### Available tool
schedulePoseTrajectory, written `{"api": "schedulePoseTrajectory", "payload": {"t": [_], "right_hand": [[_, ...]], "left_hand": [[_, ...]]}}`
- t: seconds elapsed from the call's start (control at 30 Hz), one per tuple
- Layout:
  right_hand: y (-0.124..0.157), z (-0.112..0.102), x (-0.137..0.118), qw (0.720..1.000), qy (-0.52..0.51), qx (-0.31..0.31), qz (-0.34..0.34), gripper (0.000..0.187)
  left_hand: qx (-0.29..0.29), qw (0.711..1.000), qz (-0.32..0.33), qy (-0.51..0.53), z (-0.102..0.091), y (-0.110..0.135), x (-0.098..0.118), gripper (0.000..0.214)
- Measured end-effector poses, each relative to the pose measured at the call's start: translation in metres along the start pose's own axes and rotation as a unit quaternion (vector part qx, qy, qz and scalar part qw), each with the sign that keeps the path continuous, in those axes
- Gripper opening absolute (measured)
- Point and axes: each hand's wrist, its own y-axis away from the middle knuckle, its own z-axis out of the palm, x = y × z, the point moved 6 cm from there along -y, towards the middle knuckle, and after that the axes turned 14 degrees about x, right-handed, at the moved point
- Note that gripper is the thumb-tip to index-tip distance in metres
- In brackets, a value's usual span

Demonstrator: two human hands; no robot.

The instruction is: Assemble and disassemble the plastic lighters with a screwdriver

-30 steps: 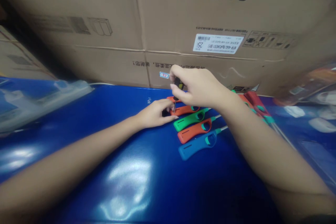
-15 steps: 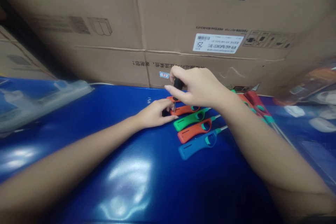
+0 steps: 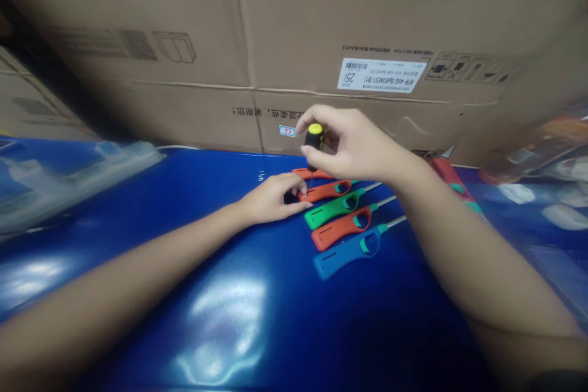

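My right hand (image 3: 346,141) holds a short screwdriver (image 3: 314,146) with a black handle and yellow cap between thumb and fingers, nearly upright. The shaft points down at the handle end of an orange gas lighter (image 3: 324,190). My left hand (image 3: 278,198) is closed at that same end, thumb and forefinger gripping it. Towards me lie a green lighter (image 3: 331,211), a red-orange lighter (image 3: 340,228) and a blue lighter (image 3: 346,252), side by side. Behind the gripped one is another orange lighter (image 3: 316,173), partly hidden by the screwdriver and my right hand.
A large cardboard box (image 3: 193,104) stands along the back of the blue table (image 3: 220,312). Several small screws (image 3: 261,176) lie left of the lighters. More lighters (image 3: 448,177) are beyond my right forearm. A plastic bag (image 3: 92,177) lies at left.
The screwdriver has tipped so its yellow cap now shows, and my right hand has shifted slightly and loosened its fingers around the handle. My left hand stays in place.
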Motion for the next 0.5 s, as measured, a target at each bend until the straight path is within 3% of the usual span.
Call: {"api": "schedulePoseTrajectory", "payload": {"t": [0.13, 0.2, 0.23, 0.3, 0.37, 0.43, 0.5], "right_hand": [[-0.005, -0.023, 0.013, 0.998, 0.056, 0.032, 0.018, 0.015], [-0.004, -0.022, 0.020, 0.994, 0.108, 0.001, 0.008, 0.015], [-0.001, -0.015, 0.025, 0.992, 0.124, -0.037, 0.011, 0.014], [0.010, 0.012, 0.036, 0.975, 0.116, -0.184, 0.050, 0.008], [0.027, 0.041, 0.045, 0.929, 0.085, -0.339, 0.119, 0.007], [0.037, 0.060, 0.049, 0.898, 0.082, -0.403, 0.156, 0.018], [0.040, 0.071, 0.051, 0.895, 0.077, -0.413, 0.150, 0.029]], "left_hand": [[0.005, 1.000, -0.012, 0.003, 0.000, 0.000, -0.002, 0.022], [0.009, 1.000, -0.012, 0.006, -0.001, 0.001, -0.002, 0.023], [0.010, 1.000, -0.011, 0.005, -0.001, 0.001, -0.001, 0.022], [0.010, 1.000, -0.009, 0.001, -0.002, 0.001, 0.001, 0.019], [0.009, 1.000, -0.011, -0.013, -0.002, 0.001, 0.002, 0.015], [0.006, 0.999, -0.016, -0.030, -0.003, 0.000, 0.004, 0.012], [-0.003, 0.999, -0.020, -0.041, -0.004, -0.002, 0.005, 0.011]]}}
